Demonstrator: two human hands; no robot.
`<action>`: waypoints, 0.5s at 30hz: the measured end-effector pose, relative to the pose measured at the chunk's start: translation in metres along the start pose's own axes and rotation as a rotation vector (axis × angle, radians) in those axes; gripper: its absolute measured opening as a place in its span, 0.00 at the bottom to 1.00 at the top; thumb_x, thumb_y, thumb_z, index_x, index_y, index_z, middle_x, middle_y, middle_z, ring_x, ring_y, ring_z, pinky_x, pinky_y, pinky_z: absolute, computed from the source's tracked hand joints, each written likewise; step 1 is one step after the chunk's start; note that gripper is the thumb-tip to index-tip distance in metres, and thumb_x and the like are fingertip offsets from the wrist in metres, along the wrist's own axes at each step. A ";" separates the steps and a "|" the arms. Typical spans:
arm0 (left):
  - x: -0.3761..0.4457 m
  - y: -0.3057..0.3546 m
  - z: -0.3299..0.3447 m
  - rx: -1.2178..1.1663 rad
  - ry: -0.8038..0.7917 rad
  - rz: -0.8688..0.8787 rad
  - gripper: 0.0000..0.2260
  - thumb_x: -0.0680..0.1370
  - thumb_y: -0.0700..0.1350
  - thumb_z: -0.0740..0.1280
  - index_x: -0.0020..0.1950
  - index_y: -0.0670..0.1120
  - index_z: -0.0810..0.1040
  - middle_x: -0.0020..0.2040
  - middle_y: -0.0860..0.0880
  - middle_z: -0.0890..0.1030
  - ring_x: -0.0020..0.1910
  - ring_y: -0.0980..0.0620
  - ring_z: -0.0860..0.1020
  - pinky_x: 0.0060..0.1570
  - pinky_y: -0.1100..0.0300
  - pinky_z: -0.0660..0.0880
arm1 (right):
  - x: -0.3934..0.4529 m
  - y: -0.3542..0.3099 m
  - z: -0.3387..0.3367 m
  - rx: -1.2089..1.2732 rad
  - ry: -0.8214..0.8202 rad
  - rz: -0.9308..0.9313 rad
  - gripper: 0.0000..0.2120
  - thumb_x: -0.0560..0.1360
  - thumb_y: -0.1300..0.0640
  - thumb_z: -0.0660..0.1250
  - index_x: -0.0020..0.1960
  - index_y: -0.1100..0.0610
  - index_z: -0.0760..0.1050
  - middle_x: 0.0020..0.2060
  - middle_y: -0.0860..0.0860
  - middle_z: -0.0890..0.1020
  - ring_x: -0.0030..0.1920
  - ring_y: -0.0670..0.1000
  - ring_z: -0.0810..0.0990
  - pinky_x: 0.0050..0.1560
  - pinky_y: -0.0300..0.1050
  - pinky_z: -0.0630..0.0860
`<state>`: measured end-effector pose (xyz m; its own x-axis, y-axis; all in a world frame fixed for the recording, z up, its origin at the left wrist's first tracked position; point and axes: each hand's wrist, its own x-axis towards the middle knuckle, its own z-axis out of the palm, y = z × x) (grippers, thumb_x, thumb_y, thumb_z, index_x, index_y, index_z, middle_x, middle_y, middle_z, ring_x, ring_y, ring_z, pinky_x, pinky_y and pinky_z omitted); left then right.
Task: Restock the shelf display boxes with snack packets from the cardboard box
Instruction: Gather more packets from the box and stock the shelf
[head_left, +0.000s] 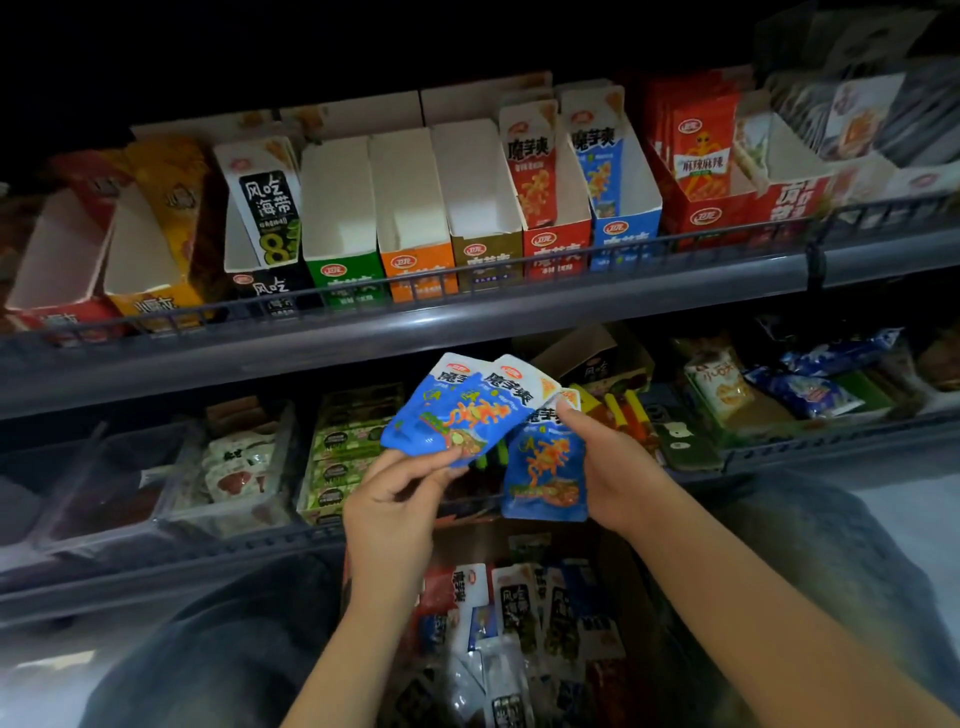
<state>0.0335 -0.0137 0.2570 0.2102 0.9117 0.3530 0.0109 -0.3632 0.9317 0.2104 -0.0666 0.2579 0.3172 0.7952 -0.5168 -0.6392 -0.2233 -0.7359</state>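
My left hand (397, 499) pinches the lower edge of two overlapping blue snack packets (457, 410) in front of the lower shelf. Beside them, my right hand (605, 462) grips another blue packet (545, 475) that hangs upright. On the upper shelf stands a blue display box (621, 236) with matching packets in it, up and to the right of my hands. The cardboard box (519, 623) with several mixed packets lies low between my forearms.
The upper shelf carries a row of display boxes: a green one (340, 275), an orange one (415, 260) and an olive one (485, 254) look empty inside, while a red one (556, 247) holds packets. A wire rail (467, 275) fronts them. The lower shelf holds assorted snacks.
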 end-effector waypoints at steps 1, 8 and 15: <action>-0.002 0.000 0.001 0.007 -0.015 0.005 0.18 0.69 0.29 0.72 0.40 0.54 0.84 0.38 0.61 0.82 0.42 0.63 0.79 0.44 0.72 0.73 | 0.000 0.001 0.002 0.010 -0.024 0.011 0.20 0.76 0.44 0.62 0.60 0.57 0.76 0.53 0.57 0.83 0.53 0.58 0.82 0.52 0.54 0.78; -0.013 -0.004 0.014 -0.012 -0.140 -0.072 0.13 0.68 0.28 0.71 0.40 0.46 0.85 0.44 0.55 0.84 0.47 0.61 0.81 0.46 0.65 0.78 | -0.004 -0.003 0.013 0.049 -0.021 -0.079 0.15 0.78 0.49 0.62 0.59 0.56 0.76 0.55 0.57 0.82 0.51 0.58 0.83 0.42 0.55 0.82; -0.013 -0.006 0.015 -0.021 -0.209 -0.145 0.13 0.69 0.30 0.72 0.43 0.49 0.85 0.47 0.46 0.82 0.47 0.56 0.81 0.48 0.59 0.80 | -0.001 -0.005 0.012 0.019 0.079 -0.166 0.14 0.77 0.55 0.65 0.62 0.55 0.73 0.56 0.57 0.81 0.53 0.59 0.82 0.45 0.59 0.80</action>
<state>0.0452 -0.0260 0.2452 0.4052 0.8939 0.1919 0.0360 -0.2254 0.9736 0.2048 -0.0594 0.2671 0.4726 0.7735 -0.4223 -0.5862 -0.0819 -0.8060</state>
